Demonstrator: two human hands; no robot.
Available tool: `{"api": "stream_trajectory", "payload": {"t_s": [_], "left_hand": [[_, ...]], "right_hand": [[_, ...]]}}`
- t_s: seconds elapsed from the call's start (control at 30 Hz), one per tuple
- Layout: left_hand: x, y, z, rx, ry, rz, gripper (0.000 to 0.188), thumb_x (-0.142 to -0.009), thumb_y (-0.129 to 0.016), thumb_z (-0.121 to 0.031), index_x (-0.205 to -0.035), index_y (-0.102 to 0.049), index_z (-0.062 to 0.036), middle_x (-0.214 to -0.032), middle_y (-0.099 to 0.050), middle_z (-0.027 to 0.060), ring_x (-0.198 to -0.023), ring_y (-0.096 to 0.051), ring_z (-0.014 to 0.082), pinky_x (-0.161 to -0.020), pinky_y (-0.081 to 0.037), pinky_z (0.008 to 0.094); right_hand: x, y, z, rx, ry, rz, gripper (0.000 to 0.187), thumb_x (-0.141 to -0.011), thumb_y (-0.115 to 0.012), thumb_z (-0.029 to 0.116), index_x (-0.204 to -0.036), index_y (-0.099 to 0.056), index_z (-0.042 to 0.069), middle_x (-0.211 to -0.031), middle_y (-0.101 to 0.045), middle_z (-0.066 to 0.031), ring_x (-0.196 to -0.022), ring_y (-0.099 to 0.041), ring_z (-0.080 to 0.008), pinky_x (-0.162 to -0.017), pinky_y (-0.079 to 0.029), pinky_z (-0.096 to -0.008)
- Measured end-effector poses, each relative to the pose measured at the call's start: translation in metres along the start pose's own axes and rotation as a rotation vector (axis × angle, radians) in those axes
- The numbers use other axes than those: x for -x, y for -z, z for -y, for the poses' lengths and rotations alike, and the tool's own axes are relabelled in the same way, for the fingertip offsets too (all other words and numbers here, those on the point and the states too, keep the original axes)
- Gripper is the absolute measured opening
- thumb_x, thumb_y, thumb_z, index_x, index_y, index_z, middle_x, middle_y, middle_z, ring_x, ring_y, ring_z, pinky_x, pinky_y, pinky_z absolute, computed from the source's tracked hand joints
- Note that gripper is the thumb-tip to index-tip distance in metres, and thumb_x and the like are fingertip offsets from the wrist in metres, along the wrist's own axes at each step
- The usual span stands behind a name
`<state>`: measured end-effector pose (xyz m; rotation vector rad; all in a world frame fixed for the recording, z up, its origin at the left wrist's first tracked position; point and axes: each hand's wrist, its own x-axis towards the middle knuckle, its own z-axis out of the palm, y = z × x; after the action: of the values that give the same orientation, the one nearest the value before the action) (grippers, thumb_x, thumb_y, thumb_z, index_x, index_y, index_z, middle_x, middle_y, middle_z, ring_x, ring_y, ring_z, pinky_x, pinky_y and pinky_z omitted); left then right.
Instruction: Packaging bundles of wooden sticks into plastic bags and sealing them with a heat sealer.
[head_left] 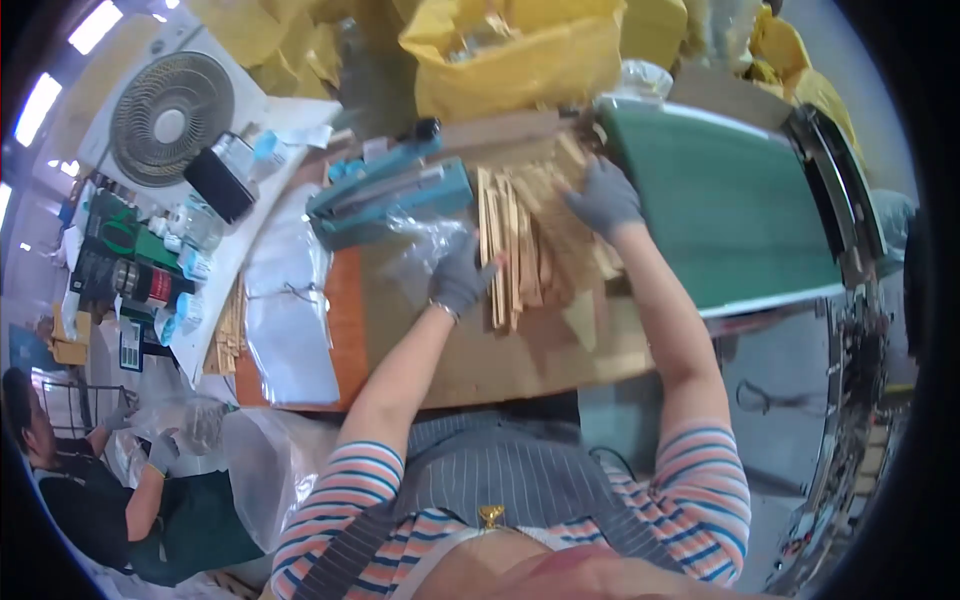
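Watching left hand (462,277) by the brown sticks (513,260), right hand (604,198) at their right edge | I can't tell if fingers grip | best keep ends even

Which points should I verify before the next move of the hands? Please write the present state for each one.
1. Left hand and right hand gloved: ok, both grey.
2. Hands at the wooden strips: ok, left hand at their left side, right hand at their upper right.
3. Strips lined up evenly: not ok, they lie at differing angles.
4. Clear plastic away from the left hand: not ok, it lies right beside it.
5. Blue device switched off: cannot tell.
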<state>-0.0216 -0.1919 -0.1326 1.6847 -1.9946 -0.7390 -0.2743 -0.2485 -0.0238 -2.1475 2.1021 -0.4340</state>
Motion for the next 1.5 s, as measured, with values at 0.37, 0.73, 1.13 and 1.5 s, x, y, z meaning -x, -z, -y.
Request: {"api": "stream_trajectory", "payload": {"t_s": [0.37,0.73,1.13,1.5], "left_hand": [[-0.062,-0.013,-0.023,0.789,0.462,0.064,0.101,-0.064,-0.061,-0.074,-0.119,-0.053,0.0112,-0.124,-0.052,0.0244,-0.119,-0.049,0.0326,-0.100,-0.035,0.0357],[0.042,0.099,-0.051,1.030,-0.241,-0.037,0.074,-0.061,-0.084,-0.009,-0.124,-0.047,-0.0007,-0.113,-0.059,0.0068,-0.098,-0.059,0.0144,-0.085,-0.049,0.0312],[0.088,0.105,-0.029,0.804,-0.327,0.072,0.071,-0.062,-0.084,-0.016,-0.122,-0.049,-0.0029,-0.114,-0.058,0.0052,-0.101,-0.056,0.0129,-0.088,-0.048,0.0294],[0.177,0.069,0.012,1.297,-0.159,0.171,0.076,-0.079,-0.066,-0.052,-0.129,-0.040,-0.0002,-0.121,-0.052,0.0090,-0.097,-0.058,0.0169,-0.092,-0.044,0.0305]], "right_hand": [[0.020,-0.086,0.059,-0.828,-0.310,0.243,0.072,-0.069,-0.073,0.051,-0.109,-0.058,-0.006,-0.101,-0.064,-0.0214,-0.099,-0.062,-0.0287,-0.085,-0.048,-0.0350],[0.090,-0.003,0.119,-1.657,0.133,0.209,0.057,-0.077,-0.073,0.022,-0.123,-0.049,-0.001,-0.106,-0.061,-0.0087,-0.095,-0.058,-0.0149,-0.082,-0.049,-0.0294],[0.134,0.013,0.159,-1.485,0.221,0.327,0.087,-0.066,-0.081,0.008,-0.137,-0.030,0.002,-0.112,-0.056,-0.0088,-0.099,-0.056,-0.0151,-0.086,-0.048,-0.0292],[0.152,-0.010,0.172,-1.491,0.413,0.959,0.020,-0.077,-0.065,0.012,-0.091,-0.060,-0.001,-0.086,-0.061,-0.0134,-0.081,-0.059,-0.0216,-0.076,-0.049,-0.0326]]}}
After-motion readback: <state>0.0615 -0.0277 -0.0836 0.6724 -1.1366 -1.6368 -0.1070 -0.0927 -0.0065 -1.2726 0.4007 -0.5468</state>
